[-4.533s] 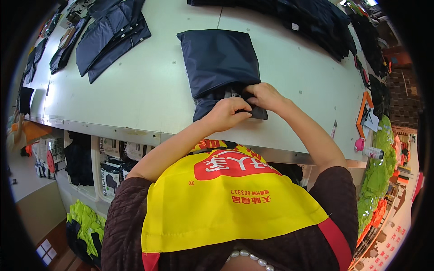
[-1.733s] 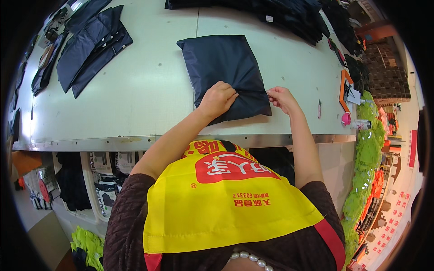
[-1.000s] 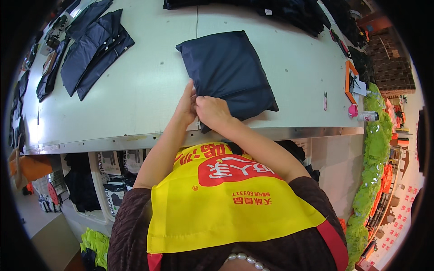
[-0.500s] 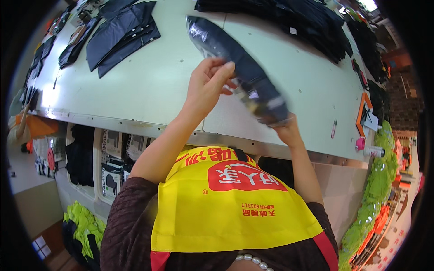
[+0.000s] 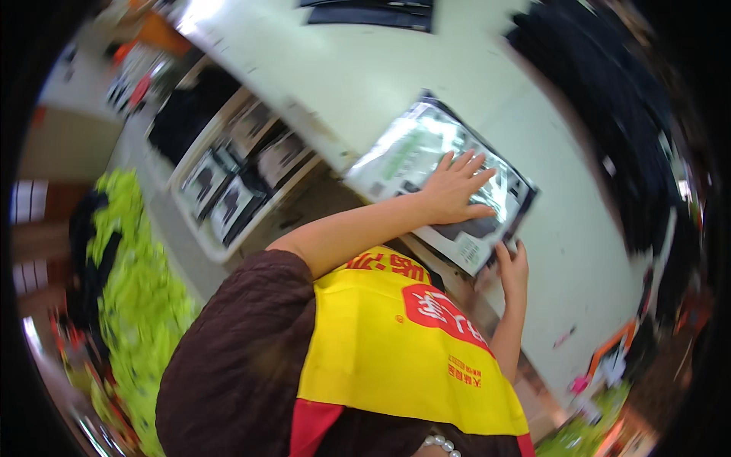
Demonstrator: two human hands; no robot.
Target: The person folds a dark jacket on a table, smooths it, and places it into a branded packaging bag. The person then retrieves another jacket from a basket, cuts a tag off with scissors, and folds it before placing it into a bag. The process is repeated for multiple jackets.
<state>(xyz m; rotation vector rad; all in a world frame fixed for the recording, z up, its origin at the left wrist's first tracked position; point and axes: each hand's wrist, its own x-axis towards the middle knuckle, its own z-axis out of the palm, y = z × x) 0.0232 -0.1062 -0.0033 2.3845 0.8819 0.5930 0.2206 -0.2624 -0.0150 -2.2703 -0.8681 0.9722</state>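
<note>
So your left hand [image 5: 455, 188] lies flat, fingers spread, on the bagged dark garment [image 5: 438, 179] at the tabletop [image 5: 365, 68] edge; your right hand [image 5: 513, 268] grips its near corner.

A flat, glossy clear plastic bag [image 5: 426, 164] holding a dark folded garment lies tilted at the table's near edge.

One bagged garment [image 5: 426, 164], two hands [image 5: 455, 186].

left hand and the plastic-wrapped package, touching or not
Touching: the head view shows the left hand lying flat, fingers spread, on the plastic-wrapped package.
</note>
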